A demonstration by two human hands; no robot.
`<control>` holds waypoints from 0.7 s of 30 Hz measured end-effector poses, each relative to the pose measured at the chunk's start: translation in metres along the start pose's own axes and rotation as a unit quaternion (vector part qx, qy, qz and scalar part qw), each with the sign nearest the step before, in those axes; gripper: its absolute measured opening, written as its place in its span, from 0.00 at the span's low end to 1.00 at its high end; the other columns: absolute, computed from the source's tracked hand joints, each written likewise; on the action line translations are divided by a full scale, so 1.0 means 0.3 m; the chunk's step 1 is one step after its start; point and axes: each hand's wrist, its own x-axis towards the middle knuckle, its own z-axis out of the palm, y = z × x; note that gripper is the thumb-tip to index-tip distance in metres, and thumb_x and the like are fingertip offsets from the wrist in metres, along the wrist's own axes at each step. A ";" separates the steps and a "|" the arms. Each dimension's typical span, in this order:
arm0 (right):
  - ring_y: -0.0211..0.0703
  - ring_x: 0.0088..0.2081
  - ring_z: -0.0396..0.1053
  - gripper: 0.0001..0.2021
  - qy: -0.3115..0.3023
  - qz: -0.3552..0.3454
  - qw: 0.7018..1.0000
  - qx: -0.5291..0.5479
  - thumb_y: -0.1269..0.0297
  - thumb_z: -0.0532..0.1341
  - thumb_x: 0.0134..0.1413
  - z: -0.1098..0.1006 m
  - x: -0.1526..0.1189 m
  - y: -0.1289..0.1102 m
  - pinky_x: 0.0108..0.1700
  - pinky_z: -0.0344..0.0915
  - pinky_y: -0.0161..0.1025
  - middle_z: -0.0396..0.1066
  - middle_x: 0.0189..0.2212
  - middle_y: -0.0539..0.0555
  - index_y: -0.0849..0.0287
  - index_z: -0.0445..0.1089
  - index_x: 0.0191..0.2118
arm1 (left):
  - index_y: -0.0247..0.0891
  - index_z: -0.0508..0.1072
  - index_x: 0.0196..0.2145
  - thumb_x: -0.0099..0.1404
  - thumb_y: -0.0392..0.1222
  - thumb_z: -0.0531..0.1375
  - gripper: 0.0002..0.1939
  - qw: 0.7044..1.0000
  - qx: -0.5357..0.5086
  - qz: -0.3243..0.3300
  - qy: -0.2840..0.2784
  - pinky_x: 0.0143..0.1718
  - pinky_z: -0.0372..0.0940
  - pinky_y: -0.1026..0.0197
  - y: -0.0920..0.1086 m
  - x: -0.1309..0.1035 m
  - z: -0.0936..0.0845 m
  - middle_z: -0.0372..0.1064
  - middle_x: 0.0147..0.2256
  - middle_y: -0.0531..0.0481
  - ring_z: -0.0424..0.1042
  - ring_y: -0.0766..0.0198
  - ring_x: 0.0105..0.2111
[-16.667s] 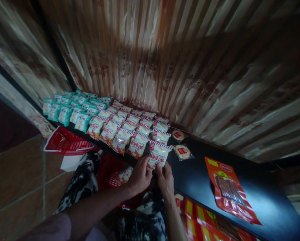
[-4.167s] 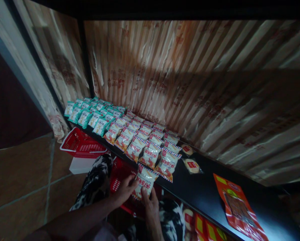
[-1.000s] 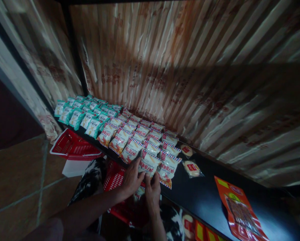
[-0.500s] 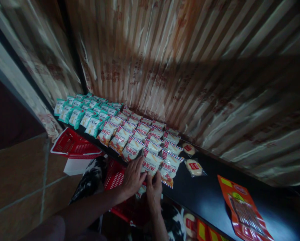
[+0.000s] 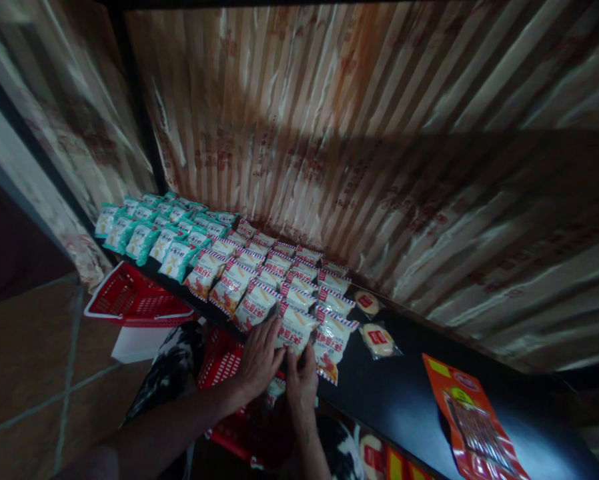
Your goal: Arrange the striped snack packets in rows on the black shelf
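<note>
At the front edge of the shelf, both my hands are on a snack bag [image 5: 296, 328] with a red, white and blue striped top and red lettering. My left hand [image 5: 261, 357] lies along the bag's lower left side, its fingers reaching up it. My right hand [image 5: 302, 381] grips the bottom right part, thumb against the front. The bag stands in the front row of matching snack bags [image 5: 253, 307], with another matching bag [image 5: 332, 343] just to its right. My fingers hide its lower edge.
Teal snack bags [image 5: 177, 260] fill the black shelf's left end. To the right are round packaged items [image 5: 379, 339] and an orange pack of sticks [image 5: 474, 420]. Red baskets [image 5: 134, 300] sit below, one under my arms. A plastic-covered corrugated wall [image 5: 289, 133] stands behind.
My view has tilted slightly up, so everything sits a little lower and further left. Both hands remain on the same bag, with hardly any shift against its neighbours.
</note>
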 end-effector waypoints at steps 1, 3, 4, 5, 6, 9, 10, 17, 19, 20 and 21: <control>0.52 0.46 0.69 0.29 0.001 -0.003 1.000 -0.003 0.45 0.54 0.51 0.002 0.001 -0.006 0.47 0.63 0.46 0.71 0.45 0.63 0.62 0.64 0.52 | 0.35 0.49 0.63 0.66 0.38 0.51 0.29 1.000 0.003 0.001 -0.002 0.56 0.58 0.49 -0.001 0.002 -0.001 0.56 0.60 0.38 0.58 0.54 0.59; 0.52 0.47 0.69 0.30 0.005 -0.009 1.000 -0.010 0.44 0.54 0.51 0.009 0.004 -0.016 0.48 0.63 0.46 0.71 0.46 0.63 0.63 0.63 0.53 | 0.34 0.49 0.63 0.65 0.38 0.51 0.29 1.000 0.007 0.001 -0.008 0.57 0.58 0.49 -0.004 0.007 -0.004 0.55 0.60 0.38 0.57 0.53 0.59; 0.52 0.47 0.69 0.31 0.005 -0.010 1.000 -0.013 0.44 0.54 0.50 0.012 0.005 -0.021 0.48 0.63 0.46 0.71 0.46 0.63 0.63 0.63 0.53 | 0.33 0.49 0.63 0.65 0.38 0.51 0.29 1.000 0.008 -0.001 -0.008 0.57 0.58 0.49 -0.006 0.009 -0.006 0.55 0.60 0.37 0.57 0.53 0.59; 0.53 0.47 0.68 0.31 0.005 -0.009 1.000 -0.015 0.44 0.54 0.50 0.016 0.006 -0.024 0.48 0.63 0.46 0.71 0.47 0.63 0.63 0.63 0.53 | 0.33 0.49 0.63 0.65 0.38 0.52 0.29 1.000 0.009 -0.003 -0.008 0.57 0.58 0.49 -0.008 0.011 -0.007 0.55 0.60 0.37 0.57 0.53 0.59; 0.53 0.47 0.68 0.31 0.002 -0.007 1.000 -0.016 0.44 0.54 0.50 0.019 0.006 -0.026 0.48 0.63 0.46 0.70 0.47 0.64 0.63 0.63 0.53 | 0.33 0.49 0.62 0.65 0.37 0.52 0.29 1.000 0.009 -0.005 -0.009 0.57 0.58 0.49 -0.010 0.012 -0.008 0.55 0.60 0.37 0.57 0.53 0.59; 0.55 0.47 0.69 0.31 0.007 0.001 1.000 -0.018 0.44 0.54 0.51 0.026 0.001 -0.022 0.47 0.63 0.48 0.70 0.47 0.65 0.64 0.63 0.53 | 0.34 0.50 0.62 0.66 0.37 0.51 0.29 1.000 0.008 -0.001 -0.009 0.57 0.58 0.50 -0.013 0.013 -0.009 0.55 0.60 0.37 0.57 0.54 0.59; 0.55 0.47 0.69 0.32 0.011 0.003 1.000 -0.021 0.44 0.54 0.51 0.028 -0.002 -0.015 0.47 0.63 0.48 0.70 0.48 0.65 0.64 0.63 0.54 | 0.34 0.49 0.63 0.66 0.37 0.51 0.29 1.000 0.008 0.002 -0.006 0.57 0.58 0.50 -0.013 0.012 -0.009 0.55 0.60 0.37 0.57 0.54 0.59; 0.56 0.47 0.69 0.32 0.038 -0.013 0.998 -0.044 0.43 0.53 0.52 0.032 0.005 0.025 0.46 0.65 0.47 0.70 0.48 0.65 0.64 0.63 0.55 | 0.37 0.45 0.64 0.67 0.39 0.49 0.30 0.999 0.017 0.017 0.028 0.58 0.56 0.50 -0.015 0.002 0.004 0.50 0.63 0.39 0.52 0.55 0.62; 0.57 0.48 0.69 0.32 0.037 -0.018 0.998 -0.048 0.44 0.53 0.52 0.032 0.006 0.017 0.46 0.64 0.49 0.70 0.48 0.66 0.64 0.63 0.55 | 0.36 0.44 0.64 0.68 0.39 0.49 0.30 0.999 0.018 0.024 0.030 0.58 0.56 0.50 -0.015 0.001 0.005 0.49 0.63 0.38 0.50 0.54 0.63; 0.57 0.48 0.69 0.32 0.034 -0.021 0.998 -0.047 0.45 0.53 0.52 0.032 0.006 0.011 0.47 0.64 0.49 0.70 0.48 0.66 0.65 0.62 0.55 | 0.36 0.44 0.64 0.68 0.39 0.49 0.30 0.999 0.017 0.026 0.027 0.58 0.56 0.50 -0.015 -0.001 0.005 0.49 0.63 0.38 0.50 0.54 0.63; 0.57 0.48 0.68 0.32 0.031 -0.023 0.998 -0.044 0.45 0.53 0.53 0.033 0.006 0.005 0.47 0.64 0.49 0.70 0.48 0.66 0.65 0.62 0.56 | 0.36 0.44 0.64 0.68 0.39 0.48 0.29 0.999 0.015 0.028 0.021 0.58 0.56 0.50 -0.016 -0.003 0.006 0.49 0.63 0.37 0.50 0.54 0.63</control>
